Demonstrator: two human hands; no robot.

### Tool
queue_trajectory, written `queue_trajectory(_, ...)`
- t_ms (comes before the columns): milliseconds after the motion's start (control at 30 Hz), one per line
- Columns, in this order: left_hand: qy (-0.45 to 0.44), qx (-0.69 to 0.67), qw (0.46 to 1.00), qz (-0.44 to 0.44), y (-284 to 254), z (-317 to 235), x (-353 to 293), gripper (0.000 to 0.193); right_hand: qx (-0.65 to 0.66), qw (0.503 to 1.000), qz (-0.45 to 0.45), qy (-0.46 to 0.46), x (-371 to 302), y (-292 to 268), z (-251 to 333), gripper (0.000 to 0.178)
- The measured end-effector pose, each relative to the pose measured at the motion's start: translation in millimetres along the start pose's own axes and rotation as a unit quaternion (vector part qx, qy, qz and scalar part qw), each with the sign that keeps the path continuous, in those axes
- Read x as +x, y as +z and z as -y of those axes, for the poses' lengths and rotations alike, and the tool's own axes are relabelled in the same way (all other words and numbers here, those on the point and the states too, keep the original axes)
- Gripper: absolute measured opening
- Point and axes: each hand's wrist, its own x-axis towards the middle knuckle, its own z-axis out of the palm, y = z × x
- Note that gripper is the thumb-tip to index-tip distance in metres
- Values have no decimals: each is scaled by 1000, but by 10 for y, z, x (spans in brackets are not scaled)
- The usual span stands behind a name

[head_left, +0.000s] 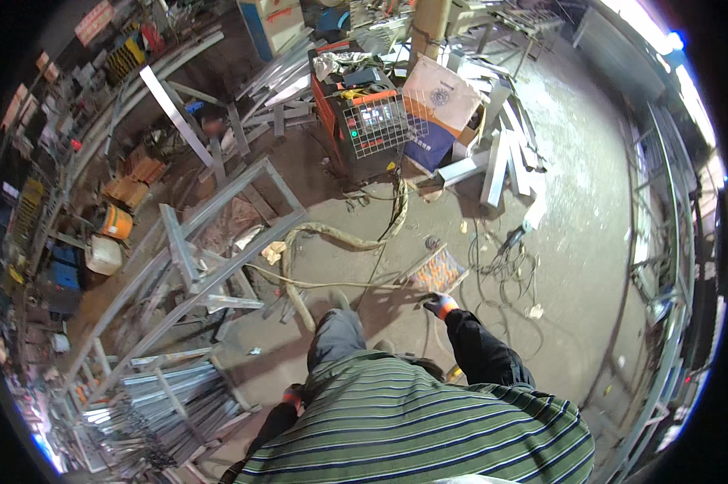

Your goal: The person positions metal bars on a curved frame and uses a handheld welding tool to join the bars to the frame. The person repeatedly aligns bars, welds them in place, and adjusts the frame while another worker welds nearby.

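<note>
My right hand (438, 305), in a dark glove with an orange cuff, reaches forward over the floor, its fingers curled. Whatever those fingers hold is too small to make out. Just beyond them lies a grey-and-orange patterned piece (438, 271), perhaps cloth or a bag; I cannot tell if the hand touches it. A thin pale cable (348, 285) runs from the left toward this hand. Low at my left side hangs my left hand (294, 396), also gloved, with its fingers mostly hidden.
A welded metal frame (219, 210) stands at the left, above stacked metal bars (174, 403). Ahead is a machine with a wire-grid front (373, 125), beside a printed sack (440, 101) and metal offcuts (497, 169). A thick hose (331, 234) and tangled cables (501, 274) cross the floor.
</note>
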Motion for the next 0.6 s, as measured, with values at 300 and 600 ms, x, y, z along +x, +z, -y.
queue_trajectory(300,-32,-54,996,60,-548,-1310,1732,33,-74,997,1,17,2541,-1426,1094,67)
queue_trajectory(600,-78,-196,977,-15,-770,-2170,2274,42,-316,935,-126,-101,5277,-3095,2855,77)
